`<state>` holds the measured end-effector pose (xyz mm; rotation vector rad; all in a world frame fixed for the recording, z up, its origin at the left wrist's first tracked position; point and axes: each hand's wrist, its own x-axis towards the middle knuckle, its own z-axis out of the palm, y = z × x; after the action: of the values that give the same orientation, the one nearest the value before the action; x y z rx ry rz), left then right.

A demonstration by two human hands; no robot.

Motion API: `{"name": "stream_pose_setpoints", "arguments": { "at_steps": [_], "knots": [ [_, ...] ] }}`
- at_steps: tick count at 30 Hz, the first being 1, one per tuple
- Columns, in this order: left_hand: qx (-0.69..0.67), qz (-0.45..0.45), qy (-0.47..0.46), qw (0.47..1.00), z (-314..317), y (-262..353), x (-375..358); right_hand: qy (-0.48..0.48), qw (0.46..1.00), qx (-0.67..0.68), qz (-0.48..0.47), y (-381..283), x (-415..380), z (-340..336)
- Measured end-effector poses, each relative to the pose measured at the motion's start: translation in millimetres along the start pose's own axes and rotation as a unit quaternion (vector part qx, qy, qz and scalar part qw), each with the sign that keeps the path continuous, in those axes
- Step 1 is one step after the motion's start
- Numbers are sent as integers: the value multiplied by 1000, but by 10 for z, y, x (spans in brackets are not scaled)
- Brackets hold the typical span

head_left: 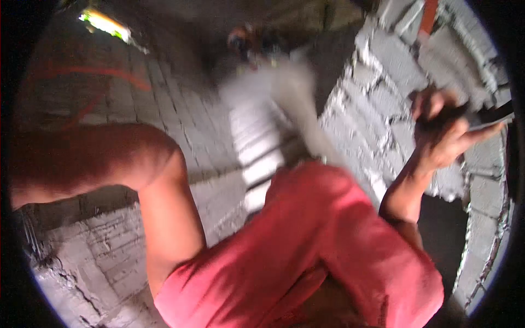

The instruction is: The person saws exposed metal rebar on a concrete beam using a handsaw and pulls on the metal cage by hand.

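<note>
At the right, my right hand [445, 128] is raised beside a block wall, with its fingers curled round a dark-handled tool [486, 116]. One finger stretches out along the tool. A flat, greyish part points towards the right edge, and blur hides what kind of tool it is. My left hand is outside the picture; at the left, a bare bent limb [156, 158] reaches out past the edge. Red cloth [306, 235] covers my body and knee in the lower middle.
The grey block wall [377, 109] with rough mortar joints rises at the right. Another block wall [126, 104] with red marks stands at the left. A blurred row of pale blocks [260, 145] runs away in the middle. Light enters through a gap [106, 24] at the upper left.
</note>
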<state>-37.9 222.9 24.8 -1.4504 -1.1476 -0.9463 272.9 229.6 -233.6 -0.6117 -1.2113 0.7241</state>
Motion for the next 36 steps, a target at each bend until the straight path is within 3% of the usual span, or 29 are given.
{"name": "stream_pose_setpoints", "arguments": {
  "at_steps": [1, 2, 6, 8, 15, 17, 26, 28, 36],
  "knots": [
    [22, 4, -3, 1000, -49, -13, -15, 65, 996, -33, -52, 6, -35, 163],
    [42, 1, -10, 999, -132, -73, -53, 94, 990, -98, -25, -38, -64, 170],
    [83, -21, 69, 994, -373, -216, -86, -26, 994, -9, -101, 155, -85, 35],
    [113, 33, 82, 990, -353, -281, -87, -20, 996, 1, -89, 117, -51, 91],
    [103, 32, 124, 986, -347, -242, -98, -17, 996, 23, -82, 41, -65, 94],
    [92, -3, 85, 992, -374, -209, -113, -5, 996, 22, -82, 6, -70, 115],
    [81, 23, 124, 989, -341, -343, -128, 25, 997, 32, -71, -7, -119, 23],
    [65, 15, 130, 989, -295, -349, -152, -20, 994, 53, -92, 112, -92, -88],
    [52, 19, 146, 988, -295, -353, -164, -48, 991, 104, -65, 373, -45, -236]
  ]
}}
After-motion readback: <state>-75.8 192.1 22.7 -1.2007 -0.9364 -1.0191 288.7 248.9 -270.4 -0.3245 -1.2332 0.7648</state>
